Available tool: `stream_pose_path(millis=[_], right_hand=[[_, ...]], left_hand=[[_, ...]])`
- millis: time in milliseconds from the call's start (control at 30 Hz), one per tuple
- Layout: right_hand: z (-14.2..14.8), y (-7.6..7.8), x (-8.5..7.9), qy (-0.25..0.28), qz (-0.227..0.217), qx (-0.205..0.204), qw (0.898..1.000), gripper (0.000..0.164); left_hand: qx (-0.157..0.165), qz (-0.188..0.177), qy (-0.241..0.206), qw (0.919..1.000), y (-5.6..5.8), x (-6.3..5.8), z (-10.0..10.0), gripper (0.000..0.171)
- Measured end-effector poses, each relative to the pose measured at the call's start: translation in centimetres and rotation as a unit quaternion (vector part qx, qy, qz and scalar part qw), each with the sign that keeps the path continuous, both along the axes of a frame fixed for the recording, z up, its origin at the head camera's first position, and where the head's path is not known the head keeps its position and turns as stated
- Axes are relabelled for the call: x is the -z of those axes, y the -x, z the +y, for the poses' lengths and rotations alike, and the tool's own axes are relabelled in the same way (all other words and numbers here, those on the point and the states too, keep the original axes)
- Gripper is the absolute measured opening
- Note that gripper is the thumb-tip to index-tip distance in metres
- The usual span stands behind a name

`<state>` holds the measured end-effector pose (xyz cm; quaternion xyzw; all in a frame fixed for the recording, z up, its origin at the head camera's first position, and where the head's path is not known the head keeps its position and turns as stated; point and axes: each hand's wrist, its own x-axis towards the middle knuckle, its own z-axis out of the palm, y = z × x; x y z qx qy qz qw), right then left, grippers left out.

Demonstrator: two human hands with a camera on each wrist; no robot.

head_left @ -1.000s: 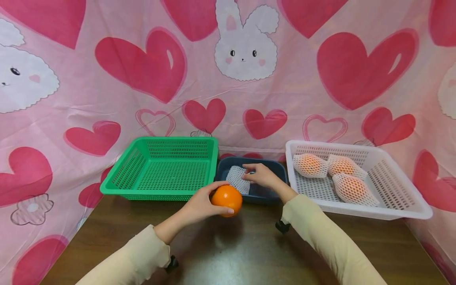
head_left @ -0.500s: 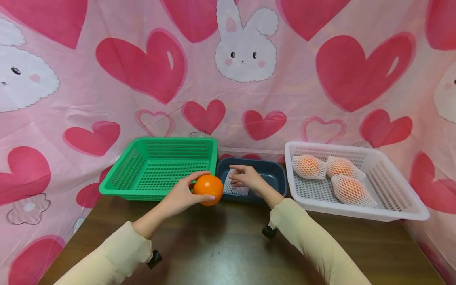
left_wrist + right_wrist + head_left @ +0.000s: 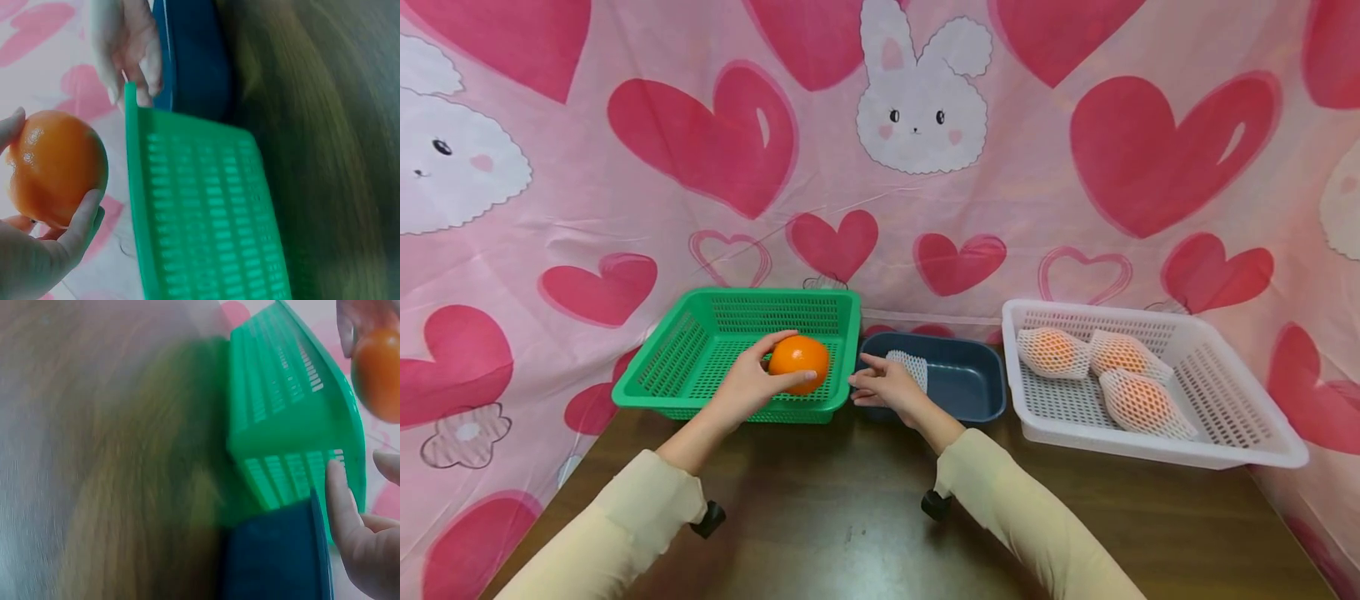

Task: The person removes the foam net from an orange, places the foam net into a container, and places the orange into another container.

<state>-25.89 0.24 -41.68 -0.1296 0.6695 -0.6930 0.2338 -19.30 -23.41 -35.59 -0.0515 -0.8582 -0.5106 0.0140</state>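
Orange (image 3: 799, 365): round, glossy, held above green bskt (image 3: 655, 404) by L grip (image 3: 752, 381), thumb & fingers curled on it. R grip (image 3: 891, 387) loosely spread, holding nothing. Blue tray (image 3: 970, 379) has white net (image 3: 913, 367); white bskt (image 3: 1232, 454), 3 netted fruits (image 3: 1141, 402).

Cloth (image 3: 955, 200): pink, hung behind the table (image 3: 865, 517) and printed with hearts and rabbits. The central rabbit (image 3: 917, 142) (one ear upright, the other folded) was set between two large red hearts (image 3: 1172, 154); another rabbit (image 3: 467, 167) was cut off at the left edge. Smaller hearts (image 3: 835, 243), some in outline only, formed a row below. A sketched flower (image 3: 466, 431) lay at lower left. The table was brown and wood-grained. At right, a white basket (image 3: 1150, 450) held three orange fruits (image 3: 1118, 354), two behind and one in front, each in a white net (image 3: 1168, 418).
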Motion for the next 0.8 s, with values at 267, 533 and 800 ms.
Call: stream_pose_path(millis=[267, 533, 800], right_hand=[[-1.6, -0.9, 0.5, 0.041, -0.014, 0.010, 0.999, 0.069], [-2.2, -1.0, 0.8, 0.053, -0.023, 0.045, 0.997, 0.069], [-2.3, -1.2, 0.8, 0.054, -0.021, 0.059, 0.997, 0.070]], left_hand=[[-0.047, -0.009, 0.023, 0.9986, 1.1, 0.9, -2.6, 0.075], [-0.077, -0.010, 0.071, 0.9945, 2.0, 1.3, -4.9, 0.078], [-0.104, -0.005, 0.111, 0.9883, 3.3, 1.6, -7.7, 0.082]])
